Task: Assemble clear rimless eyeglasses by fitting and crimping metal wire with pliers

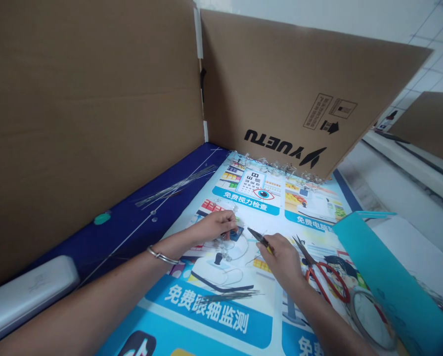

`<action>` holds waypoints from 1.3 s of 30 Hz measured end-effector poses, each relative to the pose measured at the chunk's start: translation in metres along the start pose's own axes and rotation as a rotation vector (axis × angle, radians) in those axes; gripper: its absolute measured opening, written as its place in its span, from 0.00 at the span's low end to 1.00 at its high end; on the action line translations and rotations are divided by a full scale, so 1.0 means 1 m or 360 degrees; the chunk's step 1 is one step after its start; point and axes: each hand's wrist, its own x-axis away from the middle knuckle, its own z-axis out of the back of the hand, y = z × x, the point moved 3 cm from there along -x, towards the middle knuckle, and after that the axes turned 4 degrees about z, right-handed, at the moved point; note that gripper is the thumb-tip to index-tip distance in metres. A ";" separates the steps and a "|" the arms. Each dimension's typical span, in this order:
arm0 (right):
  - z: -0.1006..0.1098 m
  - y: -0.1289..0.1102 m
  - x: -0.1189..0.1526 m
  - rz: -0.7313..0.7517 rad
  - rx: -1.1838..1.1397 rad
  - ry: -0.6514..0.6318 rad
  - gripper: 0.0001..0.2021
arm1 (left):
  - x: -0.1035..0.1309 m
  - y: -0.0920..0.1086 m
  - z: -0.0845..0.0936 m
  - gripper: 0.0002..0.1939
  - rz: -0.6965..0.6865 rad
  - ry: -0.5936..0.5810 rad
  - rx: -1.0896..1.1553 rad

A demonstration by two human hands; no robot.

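Long-nose pliers (pixel 260 238) with dark jaws and yellow-and-black handles are gripped in my right hand (pixel 283 259), their tips pointing left toward my other hand. Closed in a pinch, my left hand (pixel 217 225) hovers over the printed sheet; what sits between its fingertips is too small to name. Small clear pieces (pixel 226 254) and a thin wire loop lie or hang just below those fingers. Nearer to me, a bundle of thin cut wires (pixel 232 295) rests on the sheet. Scissors with red handles (pixel 342 289) lie right of my right hand.
Tall cardboard panels (pixel 95 99) wall off the left and back. Clear small pieces (pixel 288 168) line the back panel's foot. More wires (pixel 177 185) lie on the dark blue surface. At right are a tape roll (pixel 355 314) and a teal box (pixel 377 272); a white device (pixel 32 296) is left.
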 end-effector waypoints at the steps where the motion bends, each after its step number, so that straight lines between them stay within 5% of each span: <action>1: 0.000 0.000 0.000 0.0004 -0.0002 0.0005 0.12 | 0.000 0.000 0.000 0.12 -0.0006 -0.0006 -0.0004; 39: 0.004 -0.001 0.000 0.0042 -0.0050 0.0113 0.13 | 0.009 0.011 -0.005 0.14 0.0072 -0.0177 0.0374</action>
